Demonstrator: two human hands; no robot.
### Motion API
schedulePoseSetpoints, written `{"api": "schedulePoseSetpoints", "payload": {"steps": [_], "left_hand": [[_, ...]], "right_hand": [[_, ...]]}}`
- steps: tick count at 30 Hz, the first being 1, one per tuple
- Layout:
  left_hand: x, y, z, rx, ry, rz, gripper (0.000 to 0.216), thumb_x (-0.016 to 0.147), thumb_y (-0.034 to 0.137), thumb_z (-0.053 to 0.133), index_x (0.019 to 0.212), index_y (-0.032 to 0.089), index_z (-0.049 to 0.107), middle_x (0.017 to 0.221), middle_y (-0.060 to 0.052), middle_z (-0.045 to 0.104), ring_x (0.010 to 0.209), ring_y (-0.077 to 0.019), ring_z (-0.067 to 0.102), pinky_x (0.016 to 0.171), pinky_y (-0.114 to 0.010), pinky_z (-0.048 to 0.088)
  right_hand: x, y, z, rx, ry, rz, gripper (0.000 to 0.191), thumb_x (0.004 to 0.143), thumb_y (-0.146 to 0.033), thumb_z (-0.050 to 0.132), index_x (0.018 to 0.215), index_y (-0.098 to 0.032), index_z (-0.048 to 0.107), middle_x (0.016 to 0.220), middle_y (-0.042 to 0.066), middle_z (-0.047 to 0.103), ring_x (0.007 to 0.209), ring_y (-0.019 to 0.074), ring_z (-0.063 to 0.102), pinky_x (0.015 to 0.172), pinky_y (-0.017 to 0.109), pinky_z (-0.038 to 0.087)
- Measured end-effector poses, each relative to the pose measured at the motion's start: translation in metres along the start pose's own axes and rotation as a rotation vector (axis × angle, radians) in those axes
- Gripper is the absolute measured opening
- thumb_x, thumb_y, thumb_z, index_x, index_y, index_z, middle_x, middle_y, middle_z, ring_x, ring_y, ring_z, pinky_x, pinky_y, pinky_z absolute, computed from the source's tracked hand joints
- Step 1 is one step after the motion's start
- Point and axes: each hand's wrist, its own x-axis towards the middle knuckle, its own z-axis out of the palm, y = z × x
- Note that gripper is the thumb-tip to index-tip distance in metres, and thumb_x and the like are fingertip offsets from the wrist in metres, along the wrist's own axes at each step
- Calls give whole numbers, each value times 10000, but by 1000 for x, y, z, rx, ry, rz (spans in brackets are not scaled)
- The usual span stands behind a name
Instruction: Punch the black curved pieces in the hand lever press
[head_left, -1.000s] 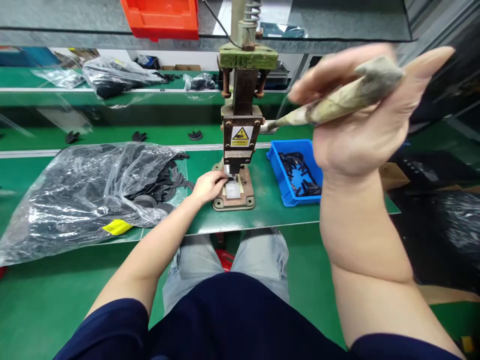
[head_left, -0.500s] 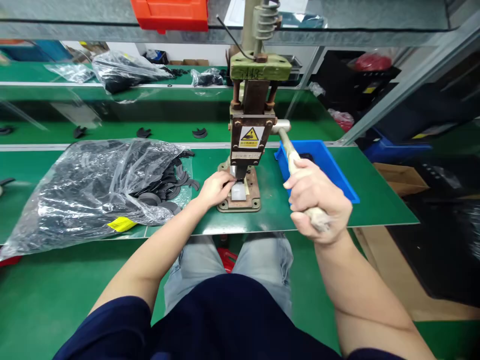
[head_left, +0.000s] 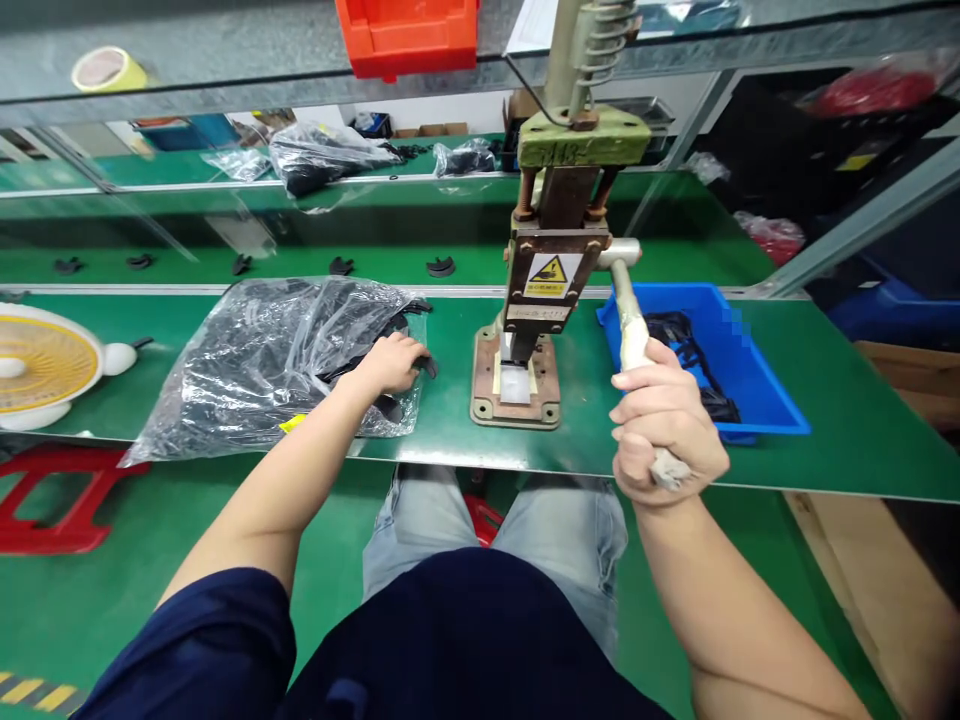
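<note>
My right hand (head_left: 667,430) is wrapped around the pale, cloth-wrapped lever (head_left: 634,325) of a green hand press (head_left: 559,265). The press stands on a rusty base plate (head_left: 484,385), with a small whitish block (head_left: 515,384) under its ram. To the left, my left hand (head_left: 391,362) rests at the mouth of a clear plastic bag (head_left: 255,350) full of black curved pieces. Its fingers curl over a black curved piece (head_left: 427,366) at the bag's right edge; the fingertips are partly hidden.
A blue bin (head_left: 757,375) holding black pieces sits right of the press. Several black curved pieces (head_left: 440,266) lie in a row beyond the bench's rail. A fan (head_left: 45,365) is at the far left. Above hangs a metal shelf (head_left: 225,60) with an orange bin (head_left: 409,35).
My left hand has left the press base and moved left to the bag. My right hand still grips the lever, now somewhat lower. The view has shifted left.
</note>
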Motion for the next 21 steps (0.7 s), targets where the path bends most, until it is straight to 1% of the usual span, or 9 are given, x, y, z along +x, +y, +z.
{"api": "schedulePoseSetpoints", "payload": {"steps": [1,3,6,9,12,15,17,18,21], "left_hand": [[-1,-5,1,38,-32,6,430,915,230,650,1338,233,725,1369,-128,726,1283,-364,591,1038,-493,469],[1,-5,3,77,-38,21,399,956,251,597,1330,242,735,1342,-126,735,1260,-365,594,999,-489,456],[7,5,4,108,9,27,341,1016,304,522,1229,211,772,1219,-159,758,1214,-362,606,995,-495,425],[13,13,3,134,18,29,358,1040,326,476,1146,177,784,1143,-187,761,1175,-358,622,994,-496,417],[16,18,2,141,-5,49,353,1013,398,541,1163,182,777,1177,-186,757,1199,-367,624,1011,-497,417],[17,23,2,143,1,41,471,969,574,613,1168,174,762,1230,-203,744,1226,-399,623,1031,-512,417],[19,26,4,140,22,22,523,970,624,609,1151,154,752,1224,-220,742,1206,-402,642,1030,-504,421],[20,27,4,136,31,14,513,994,607,583,1138,144,750,1205,-225,747,1187,-394,656,1028,-495,423],[23,29,6,143,40,1,469,1086,470,437,1105,114,743,1111,-238,766,1104,-363,700,1007,-474,427]], "right_hand": [[0,0,1,-3,13,2,239,904,-372,638,685,-285,600,691,-25,660,863,228,759,1153,647,581],[0,0,2,-5,28,-3,251,909,-364,636,677,-281,591,706,-35,665,865,215,760,1152,652,582],[0,-1,2,3,16,0,247,915,-342,631,678,-285,590,705,-34,663,881,213,758,1167,649,573],[0,-3,2,7,0,15,232,916,-333,635,692,-290,595,714,-34,662,903,213,758,1191,647,558],[0,-4,2,15,15,21,248,929,-345,637,691,-289,595,713,-30,660,900,208,756,1193,635,563],[-1,-4,4,5,32,32,273,943,-365,637,683,-293,592,696,-28,657,887,203,754,1178,619,584],[-2,-4,4,1,34,33,287,949,-373,637,678,-292,589,695,-30,659,889,200,756,1186,620,582],[-2,-4,4,4,34,30,291,950,-374,635,676,-288,588,697,-31,661,889,198,756,1190,626,577],[-2,-3,4,19,37,24,283,941,-363,638,676,-280,585,709,-36,662,891,199,756,1183,643,577]]}}
